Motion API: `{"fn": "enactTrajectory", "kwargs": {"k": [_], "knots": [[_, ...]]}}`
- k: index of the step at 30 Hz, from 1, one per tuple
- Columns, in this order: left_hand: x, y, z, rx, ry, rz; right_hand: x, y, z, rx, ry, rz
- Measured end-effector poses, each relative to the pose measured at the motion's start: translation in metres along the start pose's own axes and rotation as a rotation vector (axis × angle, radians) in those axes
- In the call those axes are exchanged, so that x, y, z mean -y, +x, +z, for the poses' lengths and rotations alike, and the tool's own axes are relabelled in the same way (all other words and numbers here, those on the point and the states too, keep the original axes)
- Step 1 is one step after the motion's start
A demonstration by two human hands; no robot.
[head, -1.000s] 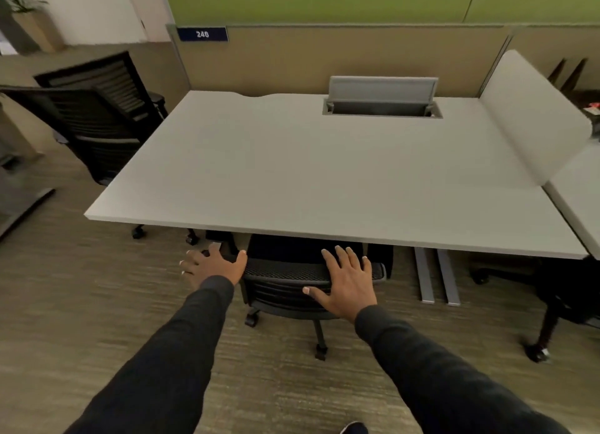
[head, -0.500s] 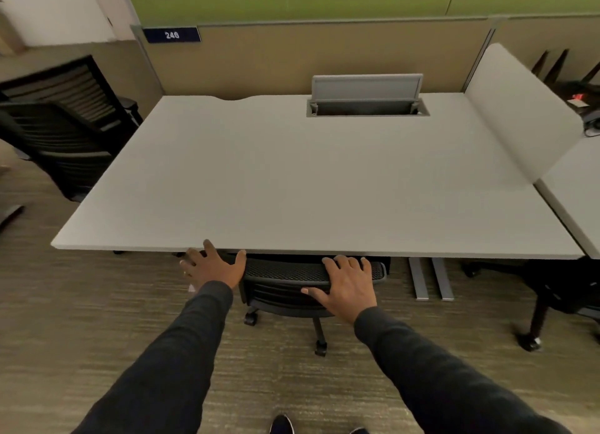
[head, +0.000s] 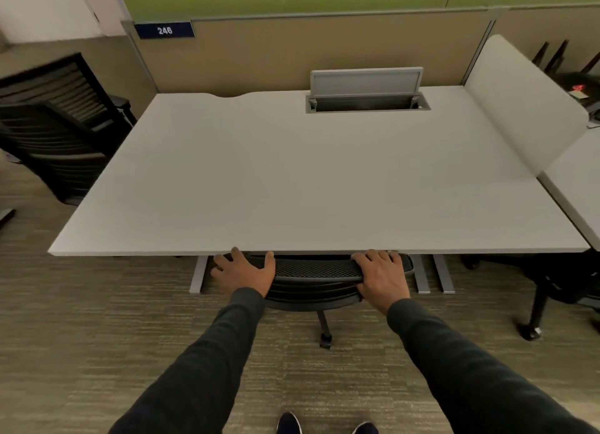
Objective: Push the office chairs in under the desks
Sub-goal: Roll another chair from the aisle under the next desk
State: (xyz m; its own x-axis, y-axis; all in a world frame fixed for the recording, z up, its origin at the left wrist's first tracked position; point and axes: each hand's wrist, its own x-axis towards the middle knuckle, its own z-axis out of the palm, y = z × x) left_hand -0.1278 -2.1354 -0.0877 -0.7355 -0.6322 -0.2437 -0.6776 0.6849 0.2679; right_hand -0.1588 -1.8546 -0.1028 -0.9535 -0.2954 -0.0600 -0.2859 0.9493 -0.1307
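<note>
Pressing flat, fingers uncurled, on both ends of the chair backrest point(head: 315, 268) at the desk point(head: 292, 190) edge, left hand point(head: 243, 272) and right hand point(head: 381, 276) likely steer it straight.

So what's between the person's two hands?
In the head view, the black mesh top of the chair back spans from the left hand to the right hand.
</note>
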Motion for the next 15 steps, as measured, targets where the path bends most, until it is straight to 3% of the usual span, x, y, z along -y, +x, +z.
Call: {"fn": "enactTrajectory", "kwargs": {"k": [15], "knots": [[-0.004,-0.014,0.007,-0.037,-0.052,-0.012,-0.013,-0.011,-0.002,0.056,0.048,-0.022]]}}
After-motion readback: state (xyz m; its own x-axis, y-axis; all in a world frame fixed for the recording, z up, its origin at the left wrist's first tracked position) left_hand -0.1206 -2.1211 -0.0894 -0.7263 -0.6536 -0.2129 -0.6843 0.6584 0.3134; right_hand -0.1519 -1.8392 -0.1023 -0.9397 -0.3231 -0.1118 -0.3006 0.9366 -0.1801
